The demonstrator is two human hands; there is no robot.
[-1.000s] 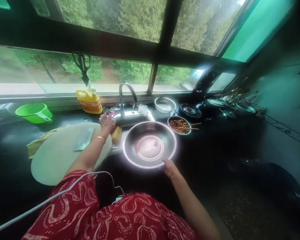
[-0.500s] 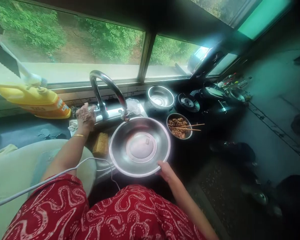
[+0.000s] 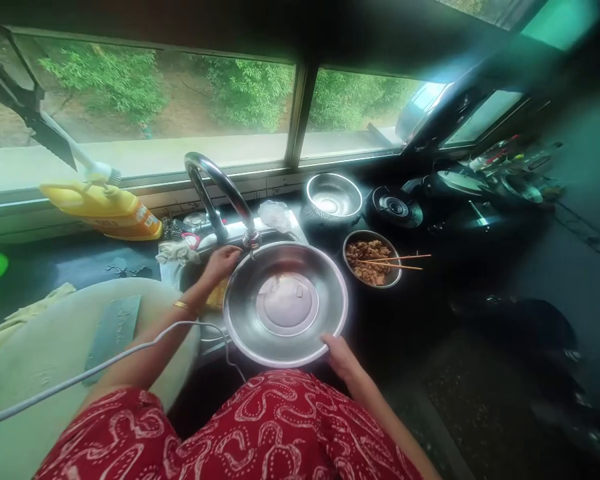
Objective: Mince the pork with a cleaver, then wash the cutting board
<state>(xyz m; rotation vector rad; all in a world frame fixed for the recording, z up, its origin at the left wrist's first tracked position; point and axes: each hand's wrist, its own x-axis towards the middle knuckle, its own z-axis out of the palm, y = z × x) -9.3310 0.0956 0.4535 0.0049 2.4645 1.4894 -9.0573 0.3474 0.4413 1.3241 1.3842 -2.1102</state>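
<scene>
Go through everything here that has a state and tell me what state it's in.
Steel basin: held under the faucet spout, tilted.
Right hand: gripping the basin's near rim.
Left hand: on the far rim.
Faucet: flow unclear.
Small bowl: full of food, chopsticks across.
Colander: upright.

yellow bottle label, text unreadable

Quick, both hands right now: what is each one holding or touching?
Left hand: fingers on the far-left rim of the steel basin; firm grip cannot be told.
Right hand: closed on the basin's near rim.
</scene>
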